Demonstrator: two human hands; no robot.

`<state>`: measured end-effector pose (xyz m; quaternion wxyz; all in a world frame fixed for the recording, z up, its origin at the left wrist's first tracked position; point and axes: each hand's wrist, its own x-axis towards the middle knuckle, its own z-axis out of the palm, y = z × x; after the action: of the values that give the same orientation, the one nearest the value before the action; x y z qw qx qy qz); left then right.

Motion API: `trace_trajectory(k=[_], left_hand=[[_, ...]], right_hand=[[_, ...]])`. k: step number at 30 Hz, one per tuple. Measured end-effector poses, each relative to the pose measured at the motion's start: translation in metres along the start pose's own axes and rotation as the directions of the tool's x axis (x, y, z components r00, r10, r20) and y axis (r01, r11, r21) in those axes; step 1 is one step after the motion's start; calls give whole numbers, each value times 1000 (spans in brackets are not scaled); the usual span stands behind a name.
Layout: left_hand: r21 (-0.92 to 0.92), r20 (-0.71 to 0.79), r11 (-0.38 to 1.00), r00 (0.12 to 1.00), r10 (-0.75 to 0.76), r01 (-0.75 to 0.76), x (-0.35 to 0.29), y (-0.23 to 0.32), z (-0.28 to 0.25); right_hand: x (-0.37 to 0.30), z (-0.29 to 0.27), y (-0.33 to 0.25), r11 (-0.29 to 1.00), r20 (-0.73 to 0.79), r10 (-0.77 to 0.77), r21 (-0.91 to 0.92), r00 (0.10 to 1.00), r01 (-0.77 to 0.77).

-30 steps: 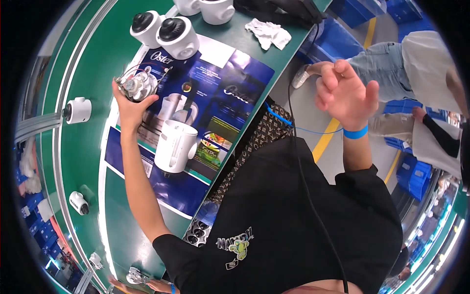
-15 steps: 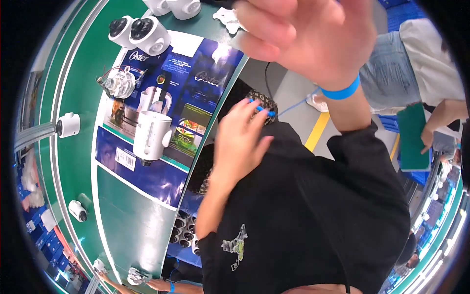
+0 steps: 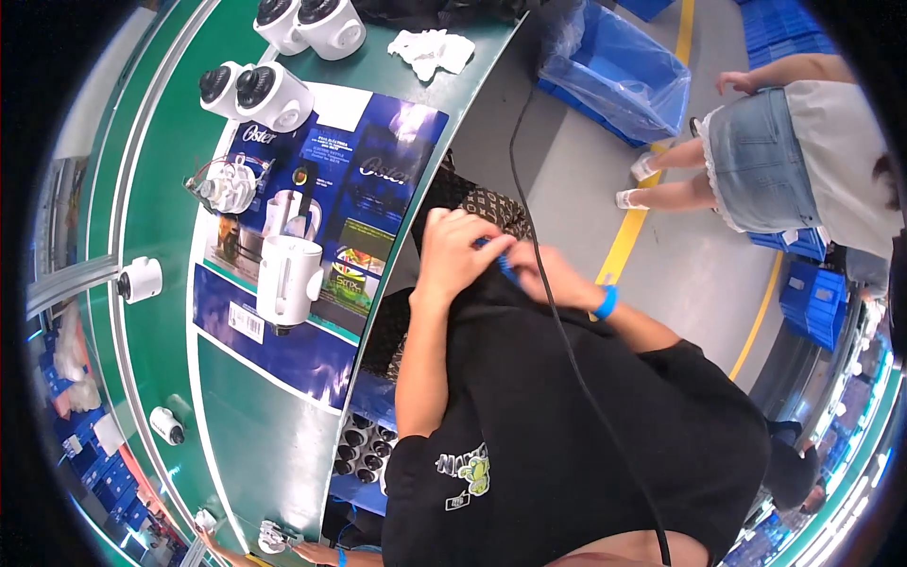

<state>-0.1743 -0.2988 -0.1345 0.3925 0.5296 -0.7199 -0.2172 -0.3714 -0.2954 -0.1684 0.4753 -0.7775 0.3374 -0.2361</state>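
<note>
My left hand (image 3: 458, 253) and my right hand (image 3: 551, 274) meet in front of my black shirt, just off the bench edge. A small blue strip (image 3: 506, 267) shows between them, against the left hand's fingers; its kind is not clear. My left hand's fingers are bent, its thumb reaching toward the right hand. The right hand, below a blue wristband (image 3: 607, 302), is blurred and its fingertips are mostly hidden. A black cable (image 3: 551, 302) runs down across my right hand and shirt. On the bench nearest my left hand stands a white kettle-like housing (image 3: 289, 279).
The green bench (image 3: 255, 435) holds a printed blue sheet (image 3: 383, 170), a metal part with wires (image 3: 227, 184), several white housings with black ends (image 3: 274, 99) and a white cloth (image 3: 432, 54). A lined blue bin (image 3: 614, 71) and a person (image 3: 765, 161) are at right.
My right hand has come down from the upper right to meet my left. The black cable now crosses my front. The person at right no longer shows the green panel.
</note>
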Motion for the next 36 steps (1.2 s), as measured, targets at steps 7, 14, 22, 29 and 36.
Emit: trace_trajectory(k=[7,14,22,29,36], left_hand=[[-160,-505,888,737,-449,431,-65,21,-35],[114,-581,873,745,-329,474,-110,44,-39],[-872,-60,467,915,-398,145,-54,81,-70],[-627,391,755,916,90,193,-50,77,-114],[-704,306,670,952,-14,236,-68,65,-102]], right_hand=[[91,44,-81,988,139,-134,-60,981,144],[146,10,-163,204,17,-147,979,989,13],[162,24,-232,12,167,-351,985,921,-173],[81,50,-208,618,726,-663,392,-183,-681],[66,77,-181,818,749,-575,522,-329,-242]])
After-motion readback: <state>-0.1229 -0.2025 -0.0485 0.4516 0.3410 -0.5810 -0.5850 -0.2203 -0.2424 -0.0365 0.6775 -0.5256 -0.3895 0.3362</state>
